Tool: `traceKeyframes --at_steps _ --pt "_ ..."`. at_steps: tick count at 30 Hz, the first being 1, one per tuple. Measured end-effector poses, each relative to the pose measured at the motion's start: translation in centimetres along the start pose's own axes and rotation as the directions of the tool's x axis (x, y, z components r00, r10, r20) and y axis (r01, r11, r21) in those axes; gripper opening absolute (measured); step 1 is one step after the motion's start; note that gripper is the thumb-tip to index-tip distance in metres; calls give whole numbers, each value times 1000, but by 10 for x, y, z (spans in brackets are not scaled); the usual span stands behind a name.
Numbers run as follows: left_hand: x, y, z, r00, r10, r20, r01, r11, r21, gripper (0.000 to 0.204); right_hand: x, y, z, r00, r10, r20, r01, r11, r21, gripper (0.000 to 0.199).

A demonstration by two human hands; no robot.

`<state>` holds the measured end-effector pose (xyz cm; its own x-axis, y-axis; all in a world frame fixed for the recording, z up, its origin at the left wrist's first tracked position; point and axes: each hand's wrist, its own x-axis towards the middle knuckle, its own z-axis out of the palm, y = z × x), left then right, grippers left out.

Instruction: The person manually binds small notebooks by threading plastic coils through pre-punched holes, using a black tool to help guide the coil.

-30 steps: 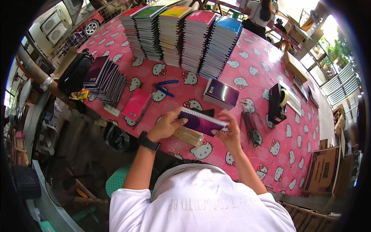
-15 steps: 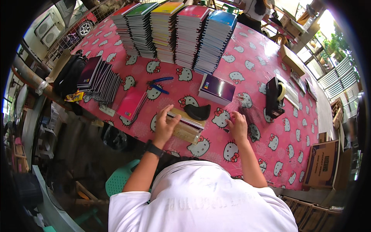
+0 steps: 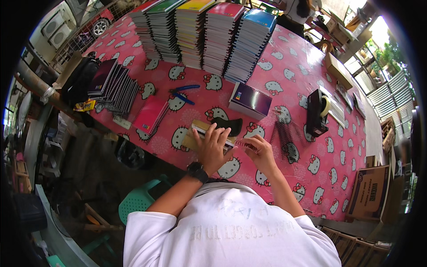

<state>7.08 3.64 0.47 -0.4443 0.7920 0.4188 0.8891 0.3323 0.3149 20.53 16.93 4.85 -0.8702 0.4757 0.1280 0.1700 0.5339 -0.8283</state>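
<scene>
A wooden block or jig (image 3: pixel 190 141) lies at the near edge of the table, with a narrow strip of paper edges (image 3: pixel 198 129) along its top. Across it rests my left hand (image 3: pixel 212 147), fingers spread and pressing down, hiding much of what lies beneath. My right hand (image 3: pixel 261 153) pinches a thin spiral binding coil (image 3: pixel 243 143), its end close to the right end of the strip. Just beyond my left fingertips sits a black curved piece (image 3: pixel 232 126). Several loose dark coils (image 3: pixel 287 140) lie right of my right hand.
Tall notebook stacks (image 3: pixel 191 35) stand at the back. Purple notebooks (image 3: pixel 251 101) sit ahead, with more (image 3: pixel 113 86) at the left. Blue-handled pliers (image 3: pixel 183 94) and a pink notebook (image 3: pixel 151 116) lie left of centre. A black tape dispenser (image 3: pixel 316 113) stands right; a carton (image 3: pixel 368 191) is beyond the edge.
My left hand has moved right and now lies over the jig. My right hand has come left to the jig's right end, with a coil between its fingers.
</scene>
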Motion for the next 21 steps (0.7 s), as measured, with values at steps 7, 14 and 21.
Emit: traceKeyframes --at_steps 7,14,21 --pt "-2 4 10 997 25 -68 -26 1000 -11 54 -1 5 5 995 -86 -46 88 995 49 33" --pt "-4 2 8 997 40 -63 -44 997 -62 54 -1 13 8 994 -73 82 69 996 50 26" --pt "3 -20 -13 968 235 91 -198 933 -301 23 10 27 6 979 168 114 -192 951 241 37"
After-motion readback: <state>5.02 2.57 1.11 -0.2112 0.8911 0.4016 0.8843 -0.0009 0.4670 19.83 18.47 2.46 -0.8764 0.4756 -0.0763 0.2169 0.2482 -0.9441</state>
